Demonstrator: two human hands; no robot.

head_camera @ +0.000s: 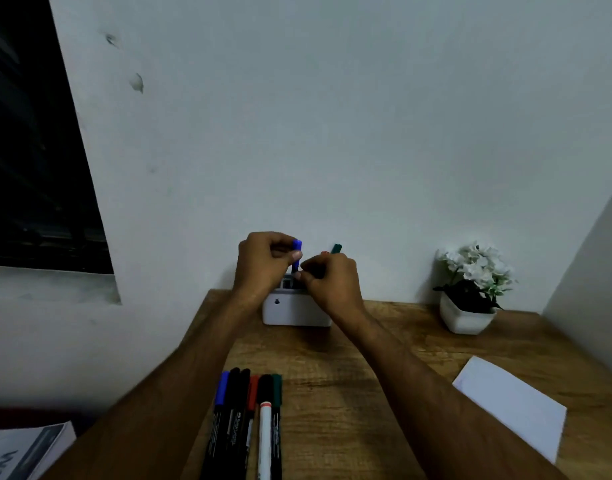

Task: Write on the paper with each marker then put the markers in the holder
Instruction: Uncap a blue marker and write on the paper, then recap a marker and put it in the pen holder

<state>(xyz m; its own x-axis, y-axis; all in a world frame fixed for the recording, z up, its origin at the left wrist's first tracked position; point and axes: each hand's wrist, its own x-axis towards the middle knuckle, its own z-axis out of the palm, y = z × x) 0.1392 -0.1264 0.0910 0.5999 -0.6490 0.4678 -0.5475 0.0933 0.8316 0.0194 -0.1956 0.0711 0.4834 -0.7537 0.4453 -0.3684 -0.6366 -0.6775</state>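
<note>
both hands are up at the white holder (294, 311), centre of the frame, at the back edge of the wooden desk (349, 368) against the wall.

left hand (263, 261): fingers curled, thumb and fingertips pinching a blue marker (296, 254). the marker stands upright, cap up, lower end going into the holder's top opening.

right hand (332, 278): fingers curled and pressed together over the right side of the holder's top. a green marker (336, 248) pokes up behind the knuckles, with a bit of red (324, 253) just left of it. can't tell whether this hand is gripping either one or just resting on the rim; the fingertips are hidden.

holder has a small dark logo on its front face, lower left, too small to read.

row of markers (245, 420) lies on the desk at bottom centre, side by side and touching, caps pointing toward the holder: blue cap, two black, red, a white-barrelled one with a black cap and an orange band, green. there is white print along the black barrels, with a small logo block on one, not legible.

white paper (512, 405) lies flat at lower right of the frame, well apart from the markers. no writing visible on it.

white pot with white flowers (469, 289) sits at the right, back of the desk.

book or booklet (24, 448) at the bottom-left corner, large letters on the cover cut off by the frame edge, unreadable.
</note>
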